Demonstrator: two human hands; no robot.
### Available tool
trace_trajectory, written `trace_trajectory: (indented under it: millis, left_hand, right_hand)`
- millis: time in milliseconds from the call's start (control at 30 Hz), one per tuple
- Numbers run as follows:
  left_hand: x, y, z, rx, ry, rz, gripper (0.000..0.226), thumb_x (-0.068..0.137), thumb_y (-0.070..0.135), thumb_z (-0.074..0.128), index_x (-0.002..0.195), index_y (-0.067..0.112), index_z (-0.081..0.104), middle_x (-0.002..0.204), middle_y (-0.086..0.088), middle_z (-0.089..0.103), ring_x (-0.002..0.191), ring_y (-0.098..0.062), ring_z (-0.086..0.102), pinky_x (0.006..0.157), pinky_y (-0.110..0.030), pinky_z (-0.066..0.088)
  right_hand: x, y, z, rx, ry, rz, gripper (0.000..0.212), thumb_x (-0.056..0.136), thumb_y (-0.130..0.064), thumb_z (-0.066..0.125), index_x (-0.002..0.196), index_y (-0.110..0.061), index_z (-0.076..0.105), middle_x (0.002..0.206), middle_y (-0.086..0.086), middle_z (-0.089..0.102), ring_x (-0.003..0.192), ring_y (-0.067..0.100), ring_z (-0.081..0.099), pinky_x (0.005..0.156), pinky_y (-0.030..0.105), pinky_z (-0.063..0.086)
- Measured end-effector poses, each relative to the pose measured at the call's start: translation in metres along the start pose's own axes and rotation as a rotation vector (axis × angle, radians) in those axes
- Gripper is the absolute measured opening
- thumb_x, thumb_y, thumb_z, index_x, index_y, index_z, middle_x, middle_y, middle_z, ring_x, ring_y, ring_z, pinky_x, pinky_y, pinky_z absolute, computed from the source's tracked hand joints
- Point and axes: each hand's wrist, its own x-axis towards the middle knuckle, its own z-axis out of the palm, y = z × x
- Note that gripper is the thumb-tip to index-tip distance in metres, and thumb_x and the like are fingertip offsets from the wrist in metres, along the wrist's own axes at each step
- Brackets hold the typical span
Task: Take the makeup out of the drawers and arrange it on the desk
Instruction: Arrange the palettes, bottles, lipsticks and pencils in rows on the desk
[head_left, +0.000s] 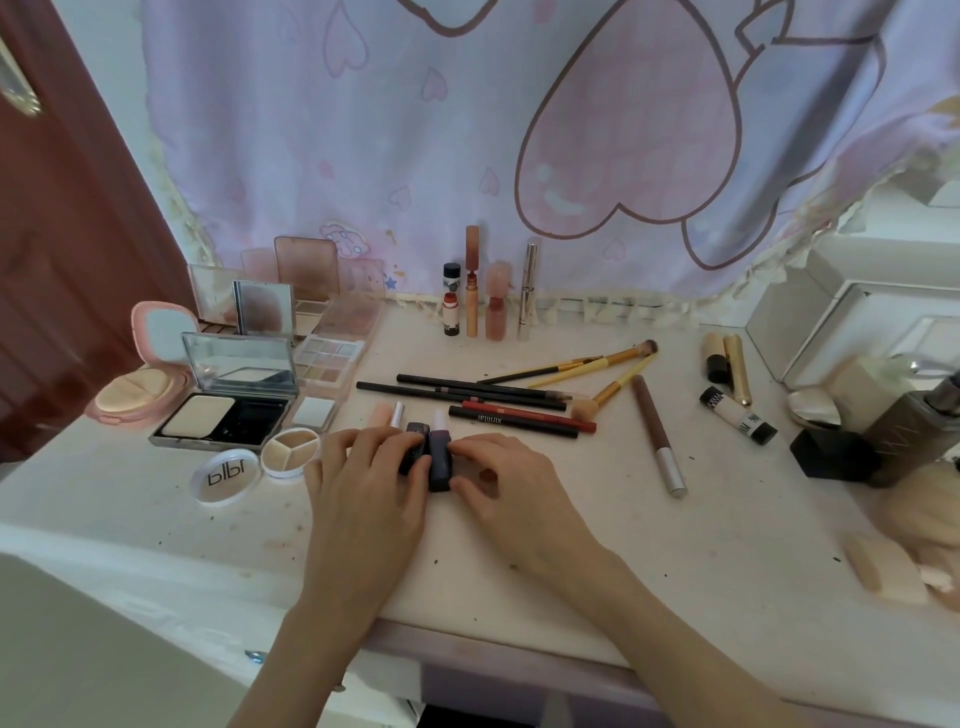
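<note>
At lower centre of the frame two dark lipsticks (436, 457) lie side by side on the desk (675, 545), touching. The left hand (363, 493) curls its fingers over the left one, and the right hand (509, 488) pinches the right one with bent fingertips. Just above them lie two paler tubes (389, 414). Right of those sit five pencils (498, 402), one reading "xinjijiai" upside down, and three yellow-handled brushes (587, 366). A brown pen (657, 434) lies farther right. At centre, four bottles (485, 296) stand upright in a row against the heart-print curtain (467, 130). At left, open palettes (322, 332) cluster behind a mirrored powder compact (228, 400) and a pink cushion case (145, 374). Below these, a round lid (224, 475) reads "pibi" beside a three-part concealer pot (290, 453). At right lie two gold tubes (727, 364) and one black-and-white tube (737, 415), its lettering too small to read.
</note>
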Motion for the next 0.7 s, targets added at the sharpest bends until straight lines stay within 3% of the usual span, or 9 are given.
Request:
trace_trajectory:
  millis: [100,233,400,500,600,700]
  left_hand:
    - [-0.002,0.001,0.001,-0.041,0.013,-0.012,0.036,0.085,0.03,0.039,0.099,0.013,0.067,0.104,-0.002,0.064,0.096,-0.03,0.049,0.081,-0.039,0.035]
    - [-0.002,0.0,0.003,-0.07,0.02,-0.016,0.036,0.085,0.024,0.04,0.104,0.011,0.067,0.11,-0.005,0.065,0.094,-0.03,0.049,0.08,-0.043,0.04]
    - [-0.001,0.001,0.002,-0.069,0.039,0.012,0.032,0.087,0.02,0.046,0.108,0.007,0.065,0.114,-0.008,0.062,0.095,-0.031,0.051,0.087,-0.035,0.037]
    - [-0.002,0.005,-0.002,-0.063,0.015,0.083,0.037,0.087,0.026,0.039,0.109,0.008,0.063,0.113,-0.009,0.061,0.101,-0.033,0.051,0.092,-0.033,0.034]
    - [-0.001,0.015,-0.001,-0.06,-0.03,0.156,0.039,0.087,0.027,0.039,0.113,0.009,0.062,0.116,-0.008,0.059,0.112,-0.033,0.047,0.099,-0.044,0.037]
    - [0.0,0.036,0.006,-0.103,-0.1,0.265,0.037,0.087,0.025,0.04,0.114,0.011,0.061,0.118,-0.009,0.058,0.115,-0.026,0.046,0.104,-0.039,0.031]
  right_hand:
    - [0.002,0.002,0.002,-0.002,0.011,0.003,0.037,0.09,-0.021,0.056,0.126,-0.018,0.055,0.127,0.0,0.057,0.114,0.015,0.047,0.094,0.017,0.029]
    - [0.002,0.003,0.004,-0.006,0.0,-0.019,0.039,0.091,-0.021,0.055,0.129,-0.02,0.053,0.13,-0.002,0.055,0.118,0.014,0.045,0.095,0.015,0.026]
    - [-0.001,-0.001,-0.001,0.057,-0.001,-0.032,0.04,0.092,-0.02,0.055,0.131,-0.018,0.051,0.131,-0.002,0.056,0.118,0.012,0.047,0.097,0.015,0.03]
    - [-0.006,0.001,-0.017,0.102,0.053,-0.004,0.037,0.093,-0.021,0.054,0.129,-0.018,0.054,0.128,-0.002,0.057,0.11,0.008,0.054,0.091,0.008,0.037]
    - [-0.013,0.015,-0.042,0.094,0.171,0.051,0.031,0.092,-0.018,0.056,0.123,-0.016,0.059,0.118,-0.001,0.061,0.101,0.009,0.058,0.094,0.019,0.044]
    - [-0.019,0.042,-0.068,-0.071,0.291,0.146,0.028,0.093,-0.018,0.054,0.118,-0.011,0.061,0.115,0.005,0.062,0.103,0.015,0.057,0.099,0.029,0.041]
